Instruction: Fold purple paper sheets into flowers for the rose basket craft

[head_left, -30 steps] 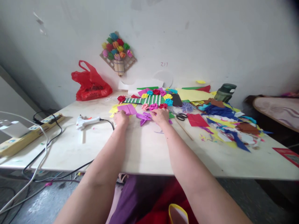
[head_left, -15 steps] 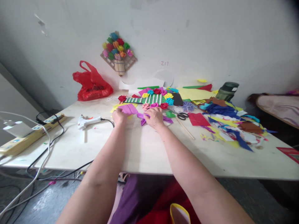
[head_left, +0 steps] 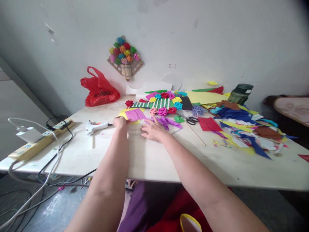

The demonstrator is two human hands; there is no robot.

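Observation:
My left hand point(head_left: 120, 122) is closed, its fingertips at the lower left corner of a pinkish-purple paper sheet point(head_left: 134, 114). Whether anything is pinched in them cannot be made out. Under that sheet lies yellow paper point(head_left: 123, 113). My right hand point(head_left: 153, 130) rests on the table with its fingers spread, just in front of some crumpled purple paper strips point(head_left: 166, 122). Behind the hands lies a green guitar-shaped craft point(head_left: 158, 104) with white stripes, edged with colourful paper roses point(head_left: 162, 111). To the left of my left hand is a white glue gun point(head_left: 96, 127).
Black scissors point(head_left: 192, 120), a wooden stick point(head_left: 196, 134), red paper point(head_left: 209, 124) and a heap of coloured scraps point(head_left: 243, 117) lie on the right. A green bottle point(head_left: 240, 94) stands behind them. At left are a power strip point(head_left: 36, 144) with cables and a red bag point(head_left: 102, 91).
My right hand has come off the purple strips, towards me and a little left, its fingers spreading. My left hand has slid left on the sheet. The view has shifted slightly.

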